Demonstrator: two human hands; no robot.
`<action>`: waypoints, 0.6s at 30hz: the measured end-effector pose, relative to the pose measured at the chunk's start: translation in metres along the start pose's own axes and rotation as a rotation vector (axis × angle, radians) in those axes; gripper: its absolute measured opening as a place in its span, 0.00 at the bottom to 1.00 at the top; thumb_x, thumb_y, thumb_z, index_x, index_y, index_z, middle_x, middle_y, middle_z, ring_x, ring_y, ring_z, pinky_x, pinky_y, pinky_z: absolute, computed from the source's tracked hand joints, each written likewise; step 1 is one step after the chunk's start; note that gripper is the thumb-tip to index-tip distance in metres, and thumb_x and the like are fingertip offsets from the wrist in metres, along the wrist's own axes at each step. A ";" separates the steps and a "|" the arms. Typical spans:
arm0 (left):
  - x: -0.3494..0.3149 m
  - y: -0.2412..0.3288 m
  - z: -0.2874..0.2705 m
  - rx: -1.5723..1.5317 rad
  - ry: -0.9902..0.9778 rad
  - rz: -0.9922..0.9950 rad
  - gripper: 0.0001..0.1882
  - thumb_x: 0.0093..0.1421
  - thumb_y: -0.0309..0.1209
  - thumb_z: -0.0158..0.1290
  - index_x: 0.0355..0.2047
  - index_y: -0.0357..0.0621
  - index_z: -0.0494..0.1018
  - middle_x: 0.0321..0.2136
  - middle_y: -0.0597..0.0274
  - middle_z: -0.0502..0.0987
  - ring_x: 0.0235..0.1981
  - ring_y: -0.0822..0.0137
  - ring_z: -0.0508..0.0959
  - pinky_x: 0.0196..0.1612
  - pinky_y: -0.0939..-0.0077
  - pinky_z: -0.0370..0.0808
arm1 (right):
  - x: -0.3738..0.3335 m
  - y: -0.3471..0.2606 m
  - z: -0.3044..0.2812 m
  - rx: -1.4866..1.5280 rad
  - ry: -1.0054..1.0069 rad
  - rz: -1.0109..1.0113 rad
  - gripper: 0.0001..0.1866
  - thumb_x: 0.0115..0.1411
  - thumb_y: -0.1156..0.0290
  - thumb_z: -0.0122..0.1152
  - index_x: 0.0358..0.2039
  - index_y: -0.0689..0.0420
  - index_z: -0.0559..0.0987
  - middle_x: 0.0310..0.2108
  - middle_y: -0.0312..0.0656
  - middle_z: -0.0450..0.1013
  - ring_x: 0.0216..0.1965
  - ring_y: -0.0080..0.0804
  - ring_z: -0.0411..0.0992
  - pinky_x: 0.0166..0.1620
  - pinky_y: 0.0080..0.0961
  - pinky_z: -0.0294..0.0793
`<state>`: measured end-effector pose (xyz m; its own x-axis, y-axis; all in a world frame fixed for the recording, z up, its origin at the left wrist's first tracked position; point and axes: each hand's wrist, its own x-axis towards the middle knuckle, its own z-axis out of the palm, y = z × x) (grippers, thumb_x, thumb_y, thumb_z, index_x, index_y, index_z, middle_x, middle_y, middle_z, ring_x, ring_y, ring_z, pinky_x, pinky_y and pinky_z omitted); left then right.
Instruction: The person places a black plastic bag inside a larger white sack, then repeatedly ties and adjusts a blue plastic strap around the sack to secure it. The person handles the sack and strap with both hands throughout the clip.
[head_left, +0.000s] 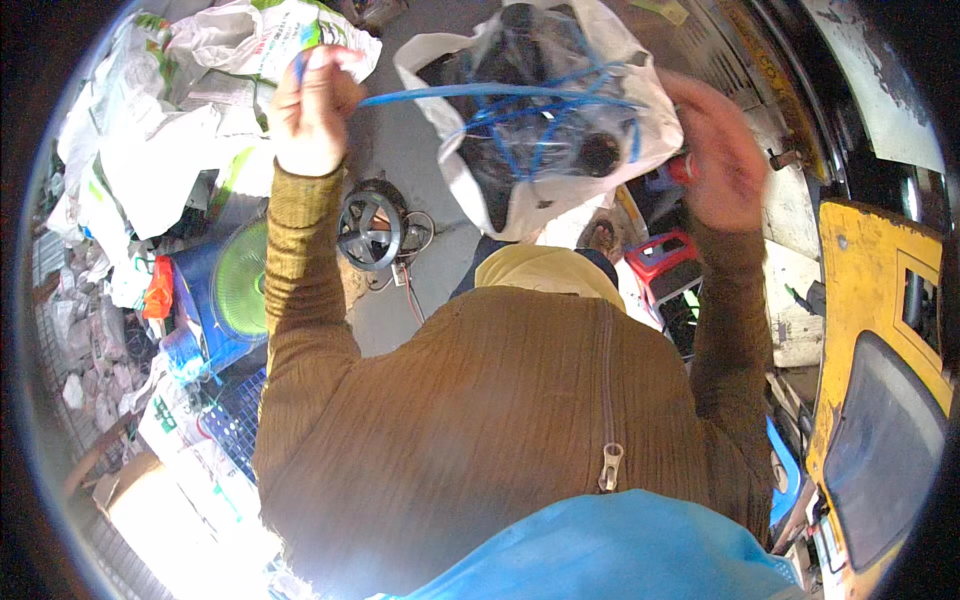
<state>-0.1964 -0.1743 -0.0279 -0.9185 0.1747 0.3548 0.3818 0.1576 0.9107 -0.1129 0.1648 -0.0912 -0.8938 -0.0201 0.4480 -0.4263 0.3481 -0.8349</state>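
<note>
My left hand (316, 112) is closed around the end of a blue plastic string (450, 92), which runs taut to the right over an open white sack (462, 182). Inside the sack are dark objects (520, 60) wrapped in clear plastic, too covered to name. More blue string crosses over them in several directions. My right hand (728, 155) is beside the sack's right rim and smeared by motion, so its fingers are unclear. A small red thing (683, 168) shows at its inner edge; whether the hand holds it cannot be made out.
White and green bags (150, 130) are heaped at the left, above a green-bladed fan (241, 280). A dark round wheel-like part (371, 230) with cables is on the grey floor. A red plastic stool (662, 258) stands below the sack, and a yellow metal panel (868, 245) at the right.
</note>
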 end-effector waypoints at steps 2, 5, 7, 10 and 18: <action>0.007 0.000 -0.009 -0.013 -0.085 0.040 0.15 0.65 0.35 0.38 0.31 0.40 0.73 0.12 0.72 0.62 0.14 0.82 0.59 0.18 0.86 0.57 | 0.064 -0.042 0.079 -0.105 -0.214 -0.226 0.17 0.60 0.72 0.46 0.50 0.61 0.68 0.48 0.46 0.68 0.52 0.35 0.64 0.55 0.26 0.59; 0.035 -0.012 -0.021 -0.267 -0.296 0.046 0.13 0.63 0.31 0.37 0.37 0.36 0.69 0.18 0.66 0.68 0.21 0.74 0.66 0.23 0.77 0.63 | 0.097 -0.067 0.157 0.210 -0.307 0.116 0.17 0.58 0.71 0.52 0.48 0.61 0.70 0.40 0.42 0.72 0.41 0.27 0.69 0.45 0.21 0.66; 0.046 -0.027 -0.015 -0.401 -0.216 0.074 0.13 0.64 0.32 0.37 0.30 0.40 0.69 0.20 0.73 0.68 0.17 0.84 0.60 0.22 0.89 0.58 | 0.098 -0.061 0.184 0.363 -0.226 0.316 0.15 0.58 0.71 0.54 0.46 0.60 0.73 0.34 0.38 0.73 0.32 0.20 0.69 0.35 0.16 0.68; 0.070 -0.055 -0.020 -0.608 -0.457 -0.035 0.12 0.65 0.33 0.37 0.32 0.38 0.67 0.16 0.73 0.61 0.17 0.82 0.58 0.23 0.88 0.58 | 0.100 -0.057 0.199 0.245 -0.027 0.373 0.11 0.56 0.71 0.56 0.40 0.59 0.76 0.30 0.35 0.74 0.25 0.15 0.67 0.28 0.12 0.65; 0.072 -0.153 -0.044 0.837 -0.725 -0.207 0.20 0.53 0.44 0.47 0.25 0.37 0.75 0.21 0.47 0.76 0.28 0.52 0.77 0.34 0.64 0.74 | 0.135 -0.075 0.221 -0.176 0.503 0.131 0.08 0.55 0.72 0.51 0.28 0.61 0.78 0.24 0.43 0.74 0.23 0.31 0.71 0.27 0.24 0.70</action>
<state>-0.3259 -0.2282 -0.1328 -0.7992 0.5504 -0.2414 0.4289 0.8037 0.4124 -0.2319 -0.0717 -0.0389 -0.7428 0.4691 0.4777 -0.2479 0.4702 -0.8471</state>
